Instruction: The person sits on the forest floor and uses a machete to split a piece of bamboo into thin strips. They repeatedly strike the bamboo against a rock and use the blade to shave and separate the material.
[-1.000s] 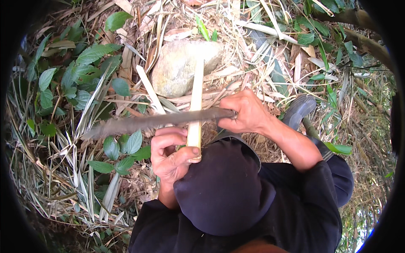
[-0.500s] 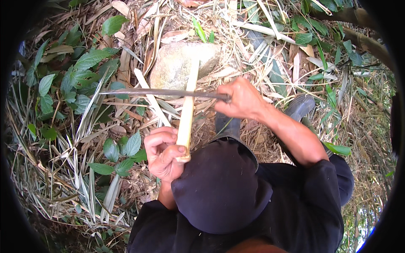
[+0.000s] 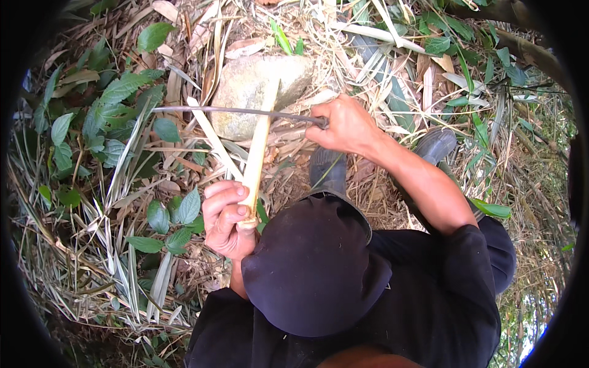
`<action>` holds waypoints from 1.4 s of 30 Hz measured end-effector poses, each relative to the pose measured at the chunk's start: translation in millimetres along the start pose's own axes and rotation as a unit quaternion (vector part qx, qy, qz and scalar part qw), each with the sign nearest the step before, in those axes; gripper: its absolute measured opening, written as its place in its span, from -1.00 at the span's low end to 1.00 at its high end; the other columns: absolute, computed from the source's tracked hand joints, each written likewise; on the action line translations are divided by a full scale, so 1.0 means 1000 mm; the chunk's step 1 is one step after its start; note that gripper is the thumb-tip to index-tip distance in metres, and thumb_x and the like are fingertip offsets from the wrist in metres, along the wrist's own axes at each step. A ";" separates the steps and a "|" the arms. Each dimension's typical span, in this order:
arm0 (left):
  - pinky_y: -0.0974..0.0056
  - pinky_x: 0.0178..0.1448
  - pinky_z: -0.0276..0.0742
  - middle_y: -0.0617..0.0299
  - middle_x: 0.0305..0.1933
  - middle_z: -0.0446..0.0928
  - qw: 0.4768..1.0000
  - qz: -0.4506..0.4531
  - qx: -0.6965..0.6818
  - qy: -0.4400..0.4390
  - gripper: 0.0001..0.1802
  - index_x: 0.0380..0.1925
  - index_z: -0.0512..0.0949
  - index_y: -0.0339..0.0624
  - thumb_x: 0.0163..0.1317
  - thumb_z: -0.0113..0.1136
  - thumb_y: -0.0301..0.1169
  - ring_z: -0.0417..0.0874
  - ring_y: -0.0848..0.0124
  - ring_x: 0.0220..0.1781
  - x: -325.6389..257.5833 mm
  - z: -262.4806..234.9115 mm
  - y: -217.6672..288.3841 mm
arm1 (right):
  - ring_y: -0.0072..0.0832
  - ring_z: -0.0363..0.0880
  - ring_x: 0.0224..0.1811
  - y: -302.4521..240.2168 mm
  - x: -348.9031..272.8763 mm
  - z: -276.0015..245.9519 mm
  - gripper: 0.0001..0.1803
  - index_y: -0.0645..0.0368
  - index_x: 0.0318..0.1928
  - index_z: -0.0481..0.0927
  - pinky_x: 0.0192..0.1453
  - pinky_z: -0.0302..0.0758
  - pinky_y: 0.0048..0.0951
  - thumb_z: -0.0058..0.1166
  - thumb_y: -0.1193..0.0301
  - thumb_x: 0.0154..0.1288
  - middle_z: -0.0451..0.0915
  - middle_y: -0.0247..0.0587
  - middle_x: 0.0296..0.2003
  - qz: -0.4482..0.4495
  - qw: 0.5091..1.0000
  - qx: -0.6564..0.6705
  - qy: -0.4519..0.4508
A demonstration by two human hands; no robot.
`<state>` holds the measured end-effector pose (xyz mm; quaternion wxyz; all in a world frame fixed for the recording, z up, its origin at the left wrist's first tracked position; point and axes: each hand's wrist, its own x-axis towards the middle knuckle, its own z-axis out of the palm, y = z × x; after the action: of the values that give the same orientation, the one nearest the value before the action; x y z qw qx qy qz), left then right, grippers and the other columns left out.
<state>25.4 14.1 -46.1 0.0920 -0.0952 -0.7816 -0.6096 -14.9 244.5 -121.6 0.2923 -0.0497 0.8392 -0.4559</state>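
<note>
My left hand (image 3: 227, 216) is closed around the near end of a pale split bamboo strip (image 3: 256, 162), thumb on top by its thicker end. The strip slants away from me, its far end over a rounded stone (image 3: 236, 83) on the ground. In my right hand (image 3: 346, 126) is the handle of a machete (image 3: 215, 109), its long dark blade pointing left. That blade crosses the strip near the stone's front edge; I cannot tell how deep it bites. A second pale strip (image 3: 211, 135) runs up-left from behind my left hand; whether I hold it is hidden.
Dry leaves and straw cover the ground. Leafy green plants (image 3: 116, 113) grow at the left. My dark-clad knee (image 3: 316, 270) is near the left hand, and my boots (image 3: 437, 144) stand beyond and to the right. Thick stems (image 3: 534, 52) lie at the far right.
The machete blade has moved away from me along the bamboo strip, toward the stone. My left hand and the strip have shifted slightly left.
</note>
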 end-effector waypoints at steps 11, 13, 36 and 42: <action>0.21 -0.10 0.48 0.04 -0.26 0.68 0.997 0.010 0.051 -0.051 -0.77 -0.46 0.51 -0.19 0.22 0.33 -0.31 0.56 0.17 -0.22 0.013 -0.007 0.011 | -0.17 0.48 -0.74 -0.011 0.002 0.002 -0.73 0.24 -0.53 0.61 -0.57 0.48 -0.21 0.20 0.25 -0.04 0.46 -0.04 -0.77 -0.039 0.998 0.010 0.057; 0.20 -0.12 0.48 0.05 -0.28 0.67 0.999 0.026 0.048 0.001 -0.77 -0.45 0.49 -0.17 0.24 0.31 -0.32 0.55 0.17 -0.22 0.009 -0.007 0.009 | -0.19 0.46 -0.76 -0.019 0.000 0.002 -0.74 0.24 -0.53 0.62 -0.56 0.49 -0.21 0.18 0.26 -0.03 0.44 -0.03 -0.79 -0.086 0.995 0.020 0.056; 0.00 -0.04 0.70 0.10 -0.39 0.67 0.999 0.041 0.011 -0.006 -0.77 -0.44 0.44 -0.09 0.35 0.20 -0.28 0.52 0.23 -0.20 0.037 -0.004 0.001 | -0.28 0.43 -0.79 0.006 0.013 0.023 -0.74 0.26 -0.55 0.62 -0.63 0.44 -0.25 0.13 0.28 -0.04 0.43 -0.12 -0.82 0.017 0.996 0.025 0.086; 0.05 -0.03 0.71 0.10 -0.40 0.68 0.999 0.043 0.003 0.000 -0.78 -0.49 0.44 -0.06 0.33 0.20 -0.33 0.52 0.25 -0.19 0.032 0.005 0.001 | -0.18 0.41 -0.78 0.004 0.007 0.019 -0.65 0.34 -0.47 0.64 -0.58 0.47 -0.20 0.12 0.23 -0.01 0.40 -0.01 -0.81 -0.013 0.995 0.062 0.073</action>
<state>-5.3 20.5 -37.6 0.1184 -0.1279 -0.7787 -0.6027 -10.1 230.3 -135.5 0.2266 -0.0085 0.8276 -0.5134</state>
